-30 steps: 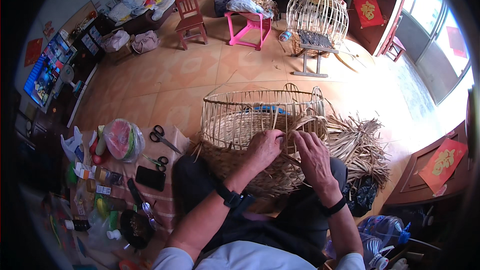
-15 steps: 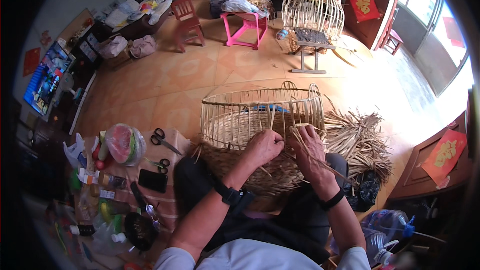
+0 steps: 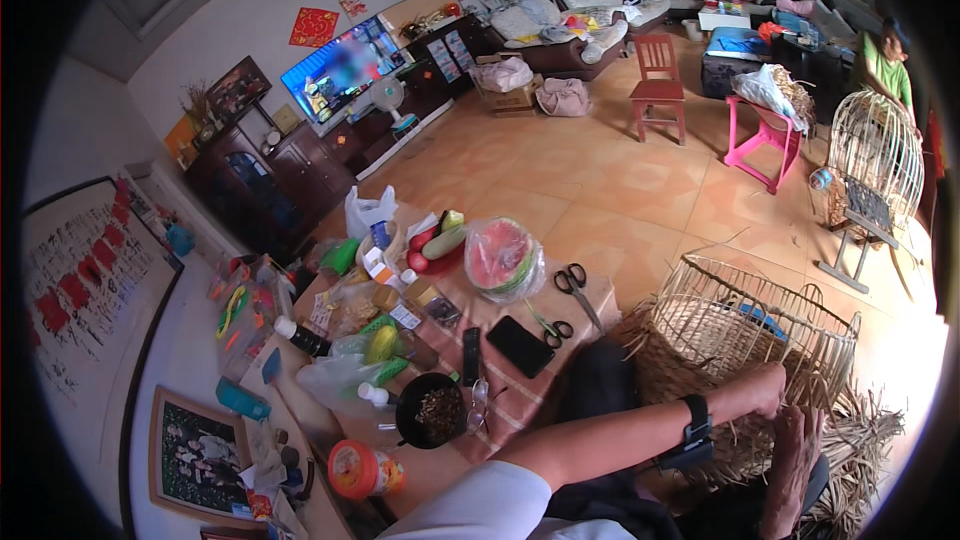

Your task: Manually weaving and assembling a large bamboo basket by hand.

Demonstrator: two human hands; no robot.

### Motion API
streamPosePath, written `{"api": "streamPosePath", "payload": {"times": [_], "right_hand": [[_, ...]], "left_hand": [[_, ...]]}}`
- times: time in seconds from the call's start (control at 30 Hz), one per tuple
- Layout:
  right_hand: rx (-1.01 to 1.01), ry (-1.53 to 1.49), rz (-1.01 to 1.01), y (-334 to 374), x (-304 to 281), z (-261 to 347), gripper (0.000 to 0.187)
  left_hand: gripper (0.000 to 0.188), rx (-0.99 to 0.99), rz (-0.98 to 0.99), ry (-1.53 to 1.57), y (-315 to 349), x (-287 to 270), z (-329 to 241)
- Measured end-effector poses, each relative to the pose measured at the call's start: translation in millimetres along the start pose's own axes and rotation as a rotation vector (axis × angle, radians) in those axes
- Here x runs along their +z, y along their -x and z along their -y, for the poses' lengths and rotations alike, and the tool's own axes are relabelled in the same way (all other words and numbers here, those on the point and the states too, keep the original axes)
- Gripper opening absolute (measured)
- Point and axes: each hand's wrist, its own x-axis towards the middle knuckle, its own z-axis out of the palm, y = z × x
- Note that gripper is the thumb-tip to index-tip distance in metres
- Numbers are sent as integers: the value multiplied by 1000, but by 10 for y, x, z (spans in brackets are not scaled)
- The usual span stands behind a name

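A half-woven straw basket (image 3: pixel 690 330) with bare upright ribs and a thin top rim stands in front of my knees, at the right of the view. My left hand (image 3: pixel 758 390) is closed at the basket's near right side, its fingertips turned away, so what they pinch is hidden. Just beside it my right hand (image 3: pixel 797 445) is upright against the weave, fingers closed around straw strands that are hard to make out. Dry straw (image 3: pixel 868 450) lies in a loose heap right of the basket. Something blue (image 3: pixel 762 318) shows inside the basket.
Left of my legs, a cloth-covered table holds scissors (image 3: pixel 578 295), a black phone (image 3: pixel 520 346), wrapped watermelon (image 3: pixel 503 258), a dark bowl (image 3: pixel 430 410) and a red-lidded jar (image 3: pixel 356 470). Beyond stand a wooden chair (image 3: pixel 657 90), a pink stool (image 3: pixel 762 140) and a person (image 3: pixel 885 70) behind a ribbed basket frame (image 3: pixel 878 145).
My view has swung left, so the basket and both hands now appear farther right and the table fills the middle. Both hands remain close together at the basket.
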Motion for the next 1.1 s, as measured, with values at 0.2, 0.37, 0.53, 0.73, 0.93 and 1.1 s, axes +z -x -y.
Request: {"api": "streamPosePath", "payload": {"times": [0.2, 0.37, 0.53, 0.73, 0.93, 1.1], "right_hand": [[-31, 41, -83, 27, 49, 7, 29], [65, -127, -26, -40, 104, -70, 15], [111, -154, 9, -114, 90, -164, 9], [118, -81, 26, -225, 144, -146, 10], [75, 133, -54, -204, 143, 62, 17], [108, -68, 130, -326, 40, -15, 13]], "left_hand": [[31, -28, 105, -176, -155, 75, 34], [26, -27, 75, -88, -167, 99, 47], [22, 48, -30, -51, -5, 76, -8], [16, 122, -199, 33, 201, 131, -12], [17, 275, -377, 40, 189, 318, 119], [17, 387, -505, 103, 173, 404, 218]]}}
